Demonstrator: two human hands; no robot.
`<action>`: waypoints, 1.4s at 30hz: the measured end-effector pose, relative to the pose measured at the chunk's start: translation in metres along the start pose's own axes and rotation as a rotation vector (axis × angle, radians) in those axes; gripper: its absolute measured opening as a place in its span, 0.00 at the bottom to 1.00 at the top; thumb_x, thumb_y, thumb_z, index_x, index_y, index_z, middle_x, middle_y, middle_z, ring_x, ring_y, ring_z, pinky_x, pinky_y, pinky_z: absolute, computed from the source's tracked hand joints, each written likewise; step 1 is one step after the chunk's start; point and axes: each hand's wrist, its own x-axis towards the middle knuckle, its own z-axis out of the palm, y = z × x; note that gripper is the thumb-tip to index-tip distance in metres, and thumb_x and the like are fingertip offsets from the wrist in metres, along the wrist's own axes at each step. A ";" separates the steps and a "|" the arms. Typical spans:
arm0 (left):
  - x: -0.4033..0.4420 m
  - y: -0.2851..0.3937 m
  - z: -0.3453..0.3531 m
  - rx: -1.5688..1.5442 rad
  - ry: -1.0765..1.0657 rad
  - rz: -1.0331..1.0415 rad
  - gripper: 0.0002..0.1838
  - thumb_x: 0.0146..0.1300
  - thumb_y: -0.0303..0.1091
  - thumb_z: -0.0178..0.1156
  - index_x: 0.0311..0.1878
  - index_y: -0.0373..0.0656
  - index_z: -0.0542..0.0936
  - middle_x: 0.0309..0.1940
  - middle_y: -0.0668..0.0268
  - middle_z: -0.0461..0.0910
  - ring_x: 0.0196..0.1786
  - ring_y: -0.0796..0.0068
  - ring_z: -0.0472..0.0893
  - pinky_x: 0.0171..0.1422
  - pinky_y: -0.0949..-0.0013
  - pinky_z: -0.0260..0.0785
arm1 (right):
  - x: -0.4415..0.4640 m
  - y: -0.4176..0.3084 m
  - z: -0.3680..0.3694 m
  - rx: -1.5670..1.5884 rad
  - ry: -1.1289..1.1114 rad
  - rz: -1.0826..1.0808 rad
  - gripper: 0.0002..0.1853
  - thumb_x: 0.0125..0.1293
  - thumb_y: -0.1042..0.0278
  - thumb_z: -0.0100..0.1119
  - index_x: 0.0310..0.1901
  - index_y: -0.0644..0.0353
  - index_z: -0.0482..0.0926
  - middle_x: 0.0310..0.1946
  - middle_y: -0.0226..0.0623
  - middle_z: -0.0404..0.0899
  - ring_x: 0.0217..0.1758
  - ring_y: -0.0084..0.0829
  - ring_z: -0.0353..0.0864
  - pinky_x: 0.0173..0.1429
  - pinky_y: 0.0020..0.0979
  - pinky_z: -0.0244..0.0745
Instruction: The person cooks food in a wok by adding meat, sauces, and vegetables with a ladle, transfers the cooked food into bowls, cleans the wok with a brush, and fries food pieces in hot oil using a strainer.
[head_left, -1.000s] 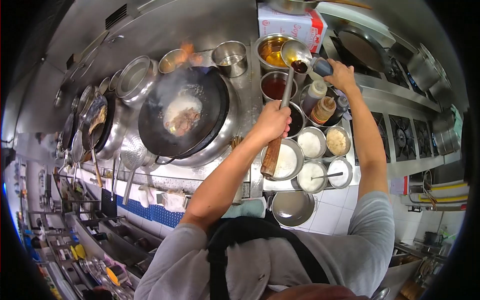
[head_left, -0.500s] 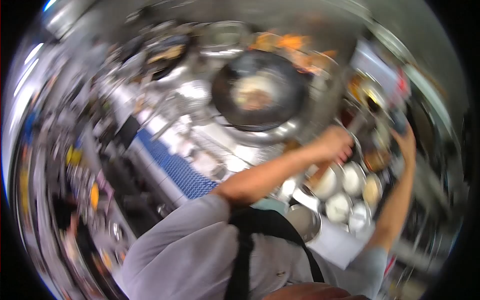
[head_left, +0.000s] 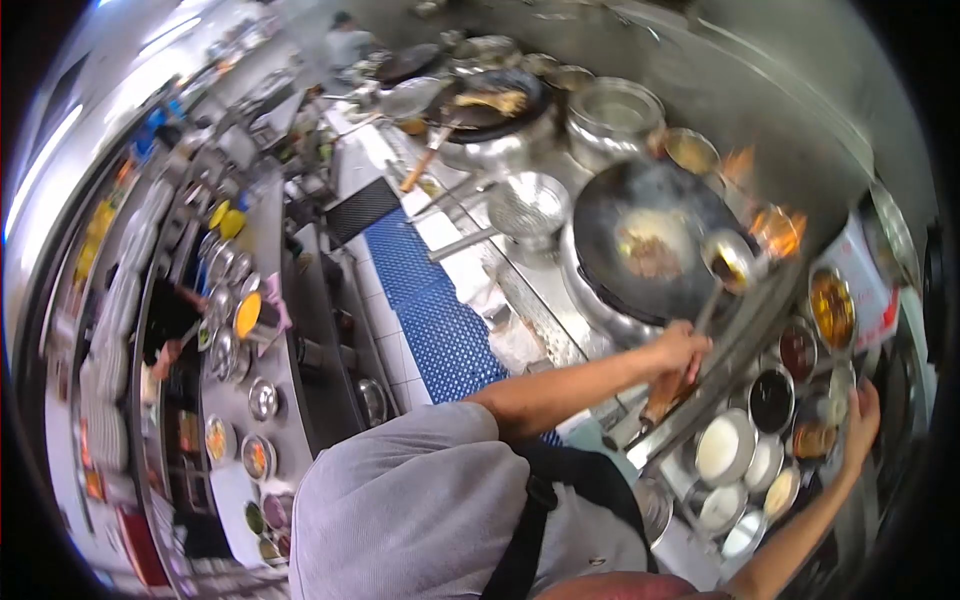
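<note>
My left hand (head_left: 680, 350) is closed round the handle of a ladle (head_left: 724, 252). Its wooden end sticks out below my fist, and dark liquid sits in the bowl, over the right rim of a black wok (head_left: 610, 240). Inside the wok lie pale and brownish food pieces (head_left: 652, 258) with light steam. At the far right, my right hand (head_left: 863, 420) curls beside a pale upright object (head_left: 842, 385) among the seasoning containers; what its fingers grip is unclear. Close by are a pot of amber oil (head_left: 832, 308) and a jar of brown liquid (head_left: 813, 440).
Flames (head_left: 778, 230) rise at the wok's right. Bowls of white powder (head_left: 724, 448) and dark sauce (head_left: 771, 400) crowd the right side. A strainer (head_left: 528, 205) rests left of the wok. A second wok (head_left: 490, 104) stands farther back. Left are a blue mat (head_left: 425, 315) and a prep counter (head_left: 240, 400).
The ladle has moved from above the seasoning containers to the wok's right rim. My right hand stays near the containers. The view has turned and is less blurred.
</note>
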 end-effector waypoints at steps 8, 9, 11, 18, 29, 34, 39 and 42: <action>0.018 -0.024 -0.095 -0.011 -0.040 0.037 0.18 0.71 0.42 0.66 0.53 0.38 0.77 0.44 0.65 0.80 0.43 0.77 0.79 0.45 0.70 0.75 | -0.177 -0.251 0.394 0.965 -0.238 0.495 0.29 0.77 0.69 0.53 0.76 0.65 0.62 0.43 0.38 0.81 0.36 0.28 0.82 0.35 0.30 0.80; 0.021 -0.024 -0.119 0.053 -0.138 0.048 0.17 0.72 0.43 0.64 0.53 0.39 0.79 0.43 0.66 0.80 0.45 0.77 0.79 0.48 0.68 0.75 | -0.172 -0.244 0.412 1.016 -0.200 0.452 0.31 0.72 0.78 0.53 0.76 0.66 0.61 0.41 0.39 0.80 0.32 0.27 0.80 0.30 0.27 0.77; -0.011 0.006 -0.153 0.357 -0.137 0.215 0.17 0.76 0.44 0.57 0.50 0.40 0.85 0.37 0.64 0.82 0.40 0.68 0.77 0.52 0.60 0.71 | -0.161 -0.239 0.428 0.721 -0.166 0.401 0.32 0.69 0.77 0.55 0.75 0.67 0.63 0.40 0.41 0.81 0.32 0.29 0.81 0.32 0.31 0.79; -0.040 0.049 -0.235 1.222 0.122 0.592 0.16 0.75 0.43 0.55 0.47 0.44 0.87 0.48 0.59 0.85 0.59 0.54 0.76 0.57 0.45 0.70 | -0.167 -0.247 0.488 -0.293 0.066 0.249 0.36 0.58 0.75 0.62 0.70 0.73 0.69 0.42 0.53 0.84 0.43 0.50 0.85 0.57 0.40 0.78; -0.035 0.037 -0.258 1.244 -0.028 0.585 0.16 0.73 0.44 0.58 0.38 0.42 0.86 0.42 0.56 0.85 0.52 0.49 0.78 0.56 0.44 0.70 | -0.197 -0.325 0.467 1.129 -0.248 0.666 0.16 0.68 0.71 0.56 0.52 0.74 0.77 0.29 0.37 0.78 0.21 0.20 0.70 0.18 0.22 0.64; -0.058 0.056 -0.271 1.212 -0.060 0.657 0.15 0.74 0.43 0.57 0.38 0.43 0.86 0.42 0.58 0.84 0.52 0.51 0.78 0.57 0.46 0.68 | -0.205 -0.297 0.461 0.042 -0.073 -0.044 0.30 0.58 0.81 0.58 0.66 0.66 0.76 0.28 0.33 0.81 0.23 0.21 0.74 0.29 0.28 0.70; -0.038 0.039 -0.264 1.194 -0.019 0.645 0.15 0.73 0.43 0.58 0.38 0.44 0.87 0.41 0.61 0.85 0.54 0.52 0.77 0.57 0.46 0.67 | -0.200 -0.322 0.454 0.166 -0.191 0.260 0.31 0.58 0.80 0.62 0.67 0.68 0.74 0.26 0.30 0.78 0.22 0.22 0.75 0.26 0.28 0.68; -0.039 0.046 -0.261 1.128 -0.014 0.650 0.15 0.73 0.44 0.58 0.38 0.43 0.86 0.42 0.61 0.85 0.53 0.51 0.77 0.57 0.47 0.68 | -0.230 -0.323 0.422 0.241 -0.126 0.320 0.29 0.59 0.80 0.62 0.65 0.71 0.75 0.26 0.30 0.78 0.21 0.19 0.75 0.25 0.25 0.66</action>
